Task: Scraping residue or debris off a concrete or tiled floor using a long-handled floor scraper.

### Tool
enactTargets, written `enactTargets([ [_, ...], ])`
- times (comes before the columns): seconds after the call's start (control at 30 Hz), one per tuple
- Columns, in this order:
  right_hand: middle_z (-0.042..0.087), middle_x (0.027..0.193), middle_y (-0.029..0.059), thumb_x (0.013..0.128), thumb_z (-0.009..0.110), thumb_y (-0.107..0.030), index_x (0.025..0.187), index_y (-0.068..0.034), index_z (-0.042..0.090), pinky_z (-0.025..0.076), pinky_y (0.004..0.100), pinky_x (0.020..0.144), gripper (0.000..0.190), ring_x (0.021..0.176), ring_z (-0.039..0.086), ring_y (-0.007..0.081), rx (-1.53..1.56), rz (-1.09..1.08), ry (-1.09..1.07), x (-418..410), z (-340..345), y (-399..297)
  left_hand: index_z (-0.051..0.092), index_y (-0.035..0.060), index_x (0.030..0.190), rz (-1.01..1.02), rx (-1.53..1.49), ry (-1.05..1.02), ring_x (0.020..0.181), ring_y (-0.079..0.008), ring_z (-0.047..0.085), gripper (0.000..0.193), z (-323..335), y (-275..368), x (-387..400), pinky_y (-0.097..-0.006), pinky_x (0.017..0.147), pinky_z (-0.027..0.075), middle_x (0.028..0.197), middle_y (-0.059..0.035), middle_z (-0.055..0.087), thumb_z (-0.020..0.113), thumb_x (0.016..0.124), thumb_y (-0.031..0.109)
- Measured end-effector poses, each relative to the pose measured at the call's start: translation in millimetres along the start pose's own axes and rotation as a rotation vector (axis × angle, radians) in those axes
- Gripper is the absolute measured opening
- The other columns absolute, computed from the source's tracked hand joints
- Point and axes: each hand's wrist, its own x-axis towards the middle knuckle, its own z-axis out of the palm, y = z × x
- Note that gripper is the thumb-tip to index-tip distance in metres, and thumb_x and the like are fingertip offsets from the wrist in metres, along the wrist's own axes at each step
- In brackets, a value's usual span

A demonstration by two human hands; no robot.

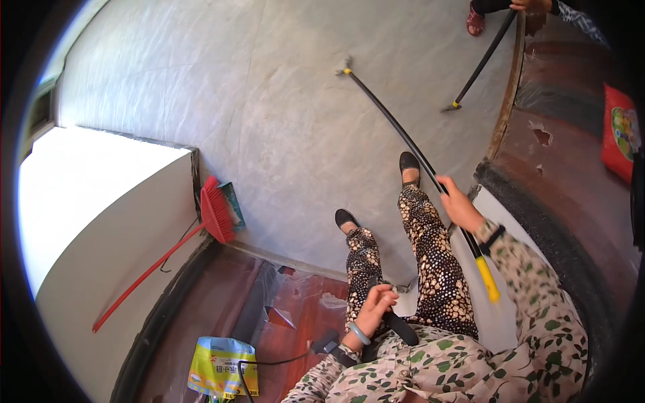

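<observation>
My right hand (459, 205) is closed around the black shaft of a long-handled tool (398, 126). The tool slants up and left across the grey floor; its yellow grip end (487, 279) lies below my wrist, and its forked metal head (345, 69) is at the far end, with a yellow collar. Near my lap, my left hand (374, 308) has curled fingers beside a black strap (400, 327); whether it holds anything is unclear. A co-worker's hand (534, 5) at the top right holds a similar black tool (486, 60), its metal head near the floor.
A red broom (216, 214) leans by the low white wall at left, beside a teal dustpan (233, 206). A yellow and blue bag (221, 367) sits at the lower left on a reddish surface. A red bag (619, 133) is at right. My feet are on the floor.
</observation>
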Motion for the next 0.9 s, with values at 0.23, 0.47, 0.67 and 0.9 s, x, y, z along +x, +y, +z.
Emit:
enactTargets([
  [0.23,0.056,0.084,0.0245,0.085,0.04,-0.007,0.12,-0.01,0.034,0.043,0.0397,0.069,0.035,0.077,0.057,0.0354,-0.16,-0.039,-0.023,21.9,-38.9,16.8,0.043,0.0056,0.108,-0.001,-0.044,0.328,0.076,-0.0112,0.054,0.024,-35.9,-21.4,-37.0,-0.0218,0.065,0.042,0.088,-0.0053,0.057,0.047,0.088,0.019],
  [0.47,0.055,0.094,0.0243,0.083,0.04,-0.006,0.12,-0.008,0.034,0.043,0.0395,0.07,0.037,0.084,0.057,0.0349,-0.227,0.117,-0.198,89.4,-52.9,-43.9,0.046,0.0048,0.103,0.053,-0.278,0.569,0.068,-0.009,0.052,0.019,-37.1,-27.2,-46.7,-0.0201,0.057,0.041,0.081,-0.0053,0.056,0.05,0.085,0.01],
  [0.67,0.053,0.074,0.0183,0.082,0.039,-0.005,0.119,-0.01,0.036,0.041,0.0392,0.053,0.037,0.055,0.051,0.0311,-0.281,-0.056,-0.169,86.6,-74.4,-32.5,0.05,0.0026,0.096,0.19,0.011,0.75,0.066,-0.0087,0.052,0.014,-49.5,-60.0,-93.0,-0.0213,0.055,0.042,0.077,-0.0056,0.056,0.05,0.083,0.009],
  [0.9,0.053,0.083,0.0138,0.082,0.039,-0.005,0.118,-0.01,0.037,0.044,0.0332,0.062,0.036,0.068,0.053,0.0218,-0.37,-0.191,-0.114,127.3,-24.6,-134.7,0.052,0.0025,0.095,0.107,0.016,0.643,0.064,-0.0074,0.05,0.015,-79.8,-31.3,-81.2,-0.021,0.053,0.04,0.079,-0.0038,0.057,0.053,0.083,0.011],
])
